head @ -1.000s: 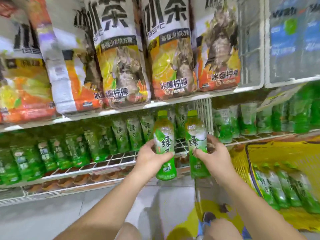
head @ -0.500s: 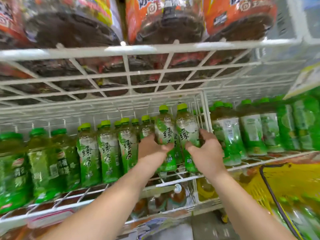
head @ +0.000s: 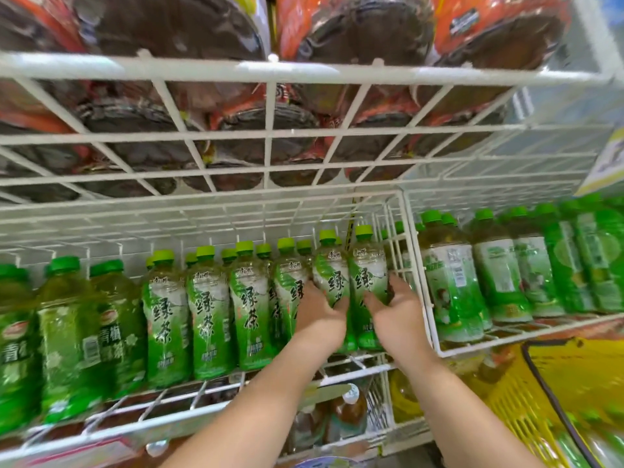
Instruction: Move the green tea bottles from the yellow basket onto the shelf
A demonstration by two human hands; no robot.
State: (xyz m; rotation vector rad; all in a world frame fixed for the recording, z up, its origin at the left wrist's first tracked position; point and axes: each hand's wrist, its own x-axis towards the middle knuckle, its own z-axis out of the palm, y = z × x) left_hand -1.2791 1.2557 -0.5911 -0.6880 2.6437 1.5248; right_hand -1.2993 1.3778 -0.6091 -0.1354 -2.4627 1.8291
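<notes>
wire shelf (head: 202, 396), right end of the green tea row (head: 209, 309). left hand (head: 320, 315) has its fingers wrapped round the left bottle (head: 332, 275); right hand (head: 396, 315) has its fingers curled round the right bottle (head: 368, 271). both bottles upright, side by side and touching, beside the white wire divider (head: 413, 265). cannot tell if their bases rest on the wire. yellow basket (head: 526, 393) low at right, more green bottles blurred inside.

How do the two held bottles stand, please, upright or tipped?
Upright: the left bottle and right bottle have caps up and bases down at the shelf; the left hand and right hand grip them.
</notes>
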